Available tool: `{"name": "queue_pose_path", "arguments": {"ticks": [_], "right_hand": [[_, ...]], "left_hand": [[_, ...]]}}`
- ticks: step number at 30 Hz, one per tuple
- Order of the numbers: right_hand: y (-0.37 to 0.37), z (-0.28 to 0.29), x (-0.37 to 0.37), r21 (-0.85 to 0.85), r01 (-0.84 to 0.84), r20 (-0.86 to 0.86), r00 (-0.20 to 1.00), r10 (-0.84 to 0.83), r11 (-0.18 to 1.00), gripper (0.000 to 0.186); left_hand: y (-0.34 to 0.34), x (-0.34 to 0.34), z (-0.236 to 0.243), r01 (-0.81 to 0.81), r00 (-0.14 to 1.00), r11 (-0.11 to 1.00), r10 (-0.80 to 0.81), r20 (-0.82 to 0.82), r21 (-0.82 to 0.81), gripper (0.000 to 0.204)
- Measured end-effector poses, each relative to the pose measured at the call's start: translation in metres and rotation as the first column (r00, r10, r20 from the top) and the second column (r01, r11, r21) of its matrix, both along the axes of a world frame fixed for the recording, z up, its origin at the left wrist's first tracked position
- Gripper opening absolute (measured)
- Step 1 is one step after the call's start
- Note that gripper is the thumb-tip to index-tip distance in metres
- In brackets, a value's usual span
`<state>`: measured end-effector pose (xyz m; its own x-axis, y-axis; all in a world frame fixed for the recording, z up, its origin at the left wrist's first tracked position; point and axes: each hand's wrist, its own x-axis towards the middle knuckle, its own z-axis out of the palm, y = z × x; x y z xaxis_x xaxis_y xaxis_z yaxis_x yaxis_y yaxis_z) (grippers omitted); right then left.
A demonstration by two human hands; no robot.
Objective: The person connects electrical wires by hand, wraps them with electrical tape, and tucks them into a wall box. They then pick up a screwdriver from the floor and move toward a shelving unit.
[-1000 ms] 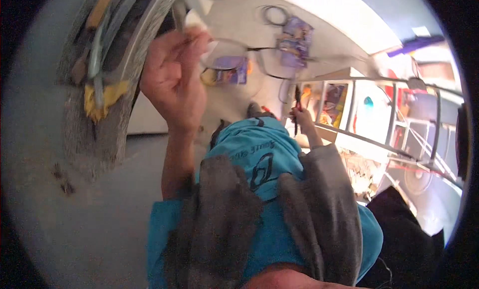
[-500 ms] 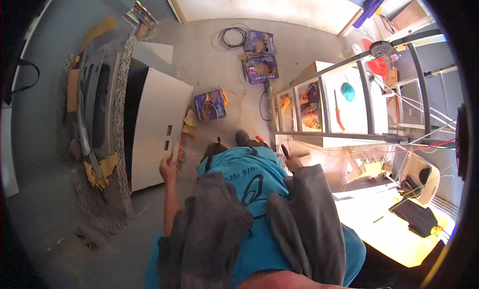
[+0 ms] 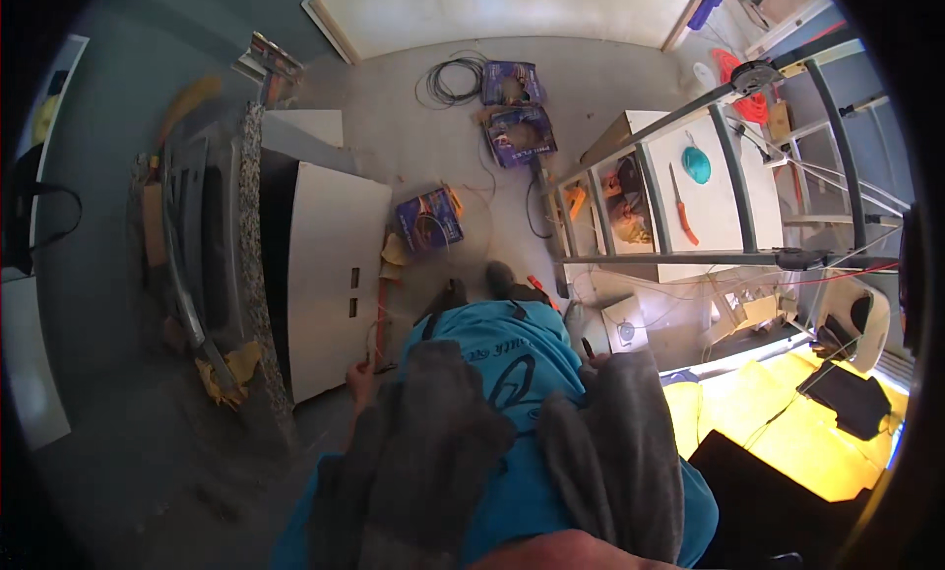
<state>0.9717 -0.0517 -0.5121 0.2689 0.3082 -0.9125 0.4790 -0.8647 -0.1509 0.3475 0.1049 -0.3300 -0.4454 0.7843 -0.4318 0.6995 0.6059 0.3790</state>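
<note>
Concrete floor [image 3: 433, 147] littered with boxes below; left hand [image 3: 360, 381] grasping a thin orange tool [image 3: 380, 319], right hand [image 3: 594, 355] can't tell.

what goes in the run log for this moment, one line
left hand low by white cabinet, maybe holding thin red tool | right hand near ladder, grip unclear | boxes on floor

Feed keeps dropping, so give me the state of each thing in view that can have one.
Left hand: down by the white cabinet, grip unclear.
Right hand: mostly hidden.
White cabinet: front shut.
Black cable: coiled on floor.
Orange-handled knife: lying flat on worktop.
Stepladder: standing open.
</note>
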Motion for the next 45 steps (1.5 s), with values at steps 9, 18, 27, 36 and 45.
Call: {"name": "queue_pose_path", "arguments": {"ticks": [9,18,27,36,45], "right_hand": [[0.017,0.045,-0.035,0.268,0.077,-0.124,0.991,-0.045,0.960,0.052],[0.137,0.191,-0.116,0.366,0.130,-0.238,0.970,-0.043,0.921,0.045],[0.180,0.126,-0.188,0.210,-0.450,-0.078,0.877,0.473,0.868,0.053],[0.182,0.067,-0.224,0.292,-0.515,0.026,0.847,0.531,0.806,0.053],[0.176,0.049,-0.222,0.048,-0.194,-0.133,0.971,0.199,0.980,0.059]], "left_hand": [[0.082,-0.020,0.008,0.172,0.969,0.963,-0.203,0.137,0.208,0.020],[-0.015,-0.126,-0.043,0.136,0.956,0.991,-0.133,0.261,0.005,0.020],[-0.054,-0.235,-0.094,0.262,0.947,0.964,-0.248,0.204,-0.044,0.020],[0.003,-0.167,-0.028,0.057,0.956,0.987,-0.098,0.276,0.153,0.018],[-0.014,-0.170,-0.048,0.133,0.954,0.986,-0.155,0.255,0.103,0.018]]}}
